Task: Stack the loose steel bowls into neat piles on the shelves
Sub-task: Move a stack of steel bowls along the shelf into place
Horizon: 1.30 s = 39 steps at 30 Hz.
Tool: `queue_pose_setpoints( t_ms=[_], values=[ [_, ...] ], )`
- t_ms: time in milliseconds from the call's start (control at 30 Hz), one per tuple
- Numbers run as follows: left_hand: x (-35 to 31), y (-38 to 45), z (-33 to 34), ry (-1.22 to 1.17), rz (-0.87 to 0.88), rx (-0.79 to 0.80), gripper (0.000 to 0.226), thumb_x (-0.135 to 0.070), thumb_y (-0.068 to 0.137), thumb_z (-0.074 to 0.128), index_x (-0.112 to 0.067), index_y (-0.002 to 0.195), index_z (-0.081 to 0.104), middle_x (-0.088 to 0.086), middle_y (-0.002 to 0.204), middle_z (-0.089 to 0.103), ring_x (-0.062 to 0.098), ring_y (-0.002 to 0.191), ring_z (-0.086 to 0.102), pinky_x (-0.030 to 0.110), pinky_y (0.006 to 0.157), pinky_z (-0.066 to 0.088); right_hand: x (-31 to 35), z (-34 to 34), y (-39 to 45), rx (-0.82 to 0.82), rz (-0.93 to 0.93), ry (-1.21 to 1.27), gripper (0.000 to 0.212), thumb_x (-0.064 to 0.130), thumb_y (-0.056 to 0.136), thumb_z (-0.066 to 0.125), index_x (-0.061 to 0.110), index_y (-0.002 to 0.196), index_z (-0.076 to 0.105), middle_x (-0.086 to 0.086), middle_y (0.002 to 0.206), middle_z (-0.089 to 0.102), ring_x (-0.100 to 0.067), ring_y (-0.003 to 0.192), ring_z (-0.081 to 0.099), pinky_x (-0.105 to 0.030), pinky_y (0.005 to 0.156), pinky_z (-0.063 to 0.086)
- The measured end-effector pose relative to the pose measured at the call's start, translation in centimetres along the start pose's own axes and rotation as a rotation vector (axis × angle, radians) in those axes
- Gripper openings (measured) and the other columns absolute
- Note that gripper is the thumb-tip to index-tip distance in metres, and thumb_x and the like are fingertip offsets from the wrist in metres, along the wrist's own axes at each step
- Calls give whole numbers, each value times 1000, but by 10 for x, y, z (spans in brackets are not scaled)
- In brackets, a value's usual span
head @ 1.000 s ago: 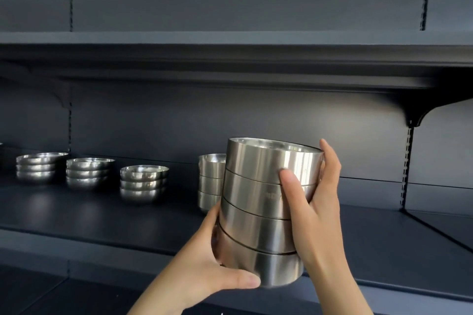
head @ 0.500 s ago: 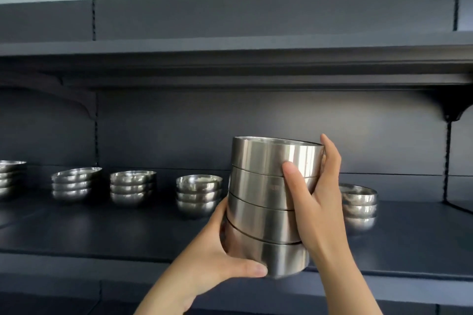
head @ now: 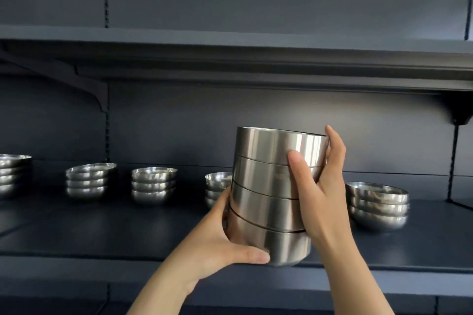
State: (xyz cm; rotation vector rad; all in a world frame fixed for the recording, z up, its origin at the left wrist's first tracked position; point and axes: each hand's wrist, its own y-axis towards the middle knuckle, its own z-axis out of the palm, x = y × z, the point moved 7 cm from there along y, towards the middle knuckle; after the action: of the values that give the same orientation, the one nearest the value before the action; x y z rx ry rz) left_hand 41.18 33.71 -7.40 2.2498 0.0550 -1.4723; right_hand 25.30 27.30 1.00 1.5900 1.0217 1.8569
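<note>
**One pile in my hands, five on the shelf**

Head view: I hold a stack of four straight-sided steel bowls (head: 275,194) between both hands, lifted in front of the shelf (head: 128,235) and leaning slightly to my left. My left hand (head: 220,243) cups the bottom bowl, fingers wrapped behind it and thumb pressed across its front. My right hand (head: 320,194) clasps the upper bowls from the side, thumb on the front wall and fingers curled round the back near the rim.

Beyond my fingers, neat piles of rounder bowls already stand on the shelf. Just past my right hand sits the right-hand pile (head: 377,206). Behind my left fingers one pile (head: 217,186) is half hidden. Further left of my left hand stand the middle pile (head: 154,185), the next pile (head: 89,180), and a cut-off pile at the frame edge (head: 14,174).

I judge the job well advanced: I see no loose bowls anywhere. What remains, as far as I can see, is setting this stack down, likely in the bare gap behind it. The upper shelf's (head: 230,41) top is out of sight.
</note>
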Motion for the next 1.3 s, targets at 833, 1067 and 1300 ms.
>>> queue_pose_setpoints(
  t_ms=[833,1067,1300],
  values=[
    [32,-69,-192,-15,-22,-32,109,-27,41,90,-58,129,34,-25,117,62,-2,110,59,32,102,44,71,191,-48,31,-46,20,87,70,69,53,40,143,17,23,145,30,7,132,29,-21,105,28],
    [53,-105,-280,-9,-37,25,108,-28,40,91,-57,128,35,-23,118,63,-1,110,59,33,102,44,98,276,-83,3,-32,1,86,74,68,52,44,141,16,27,143,30,6,131,31,-18,101,29],
    [69,-127,-336,-33,-37,23,104,-26,42,90,-57,126,38,-22,116,64,0,110,59,34,101,45,113,336,-100,34,-23,-1,86,75,68,51,47,141,14,32,142,27,15,129,26,-7,91,25]
  ],
)
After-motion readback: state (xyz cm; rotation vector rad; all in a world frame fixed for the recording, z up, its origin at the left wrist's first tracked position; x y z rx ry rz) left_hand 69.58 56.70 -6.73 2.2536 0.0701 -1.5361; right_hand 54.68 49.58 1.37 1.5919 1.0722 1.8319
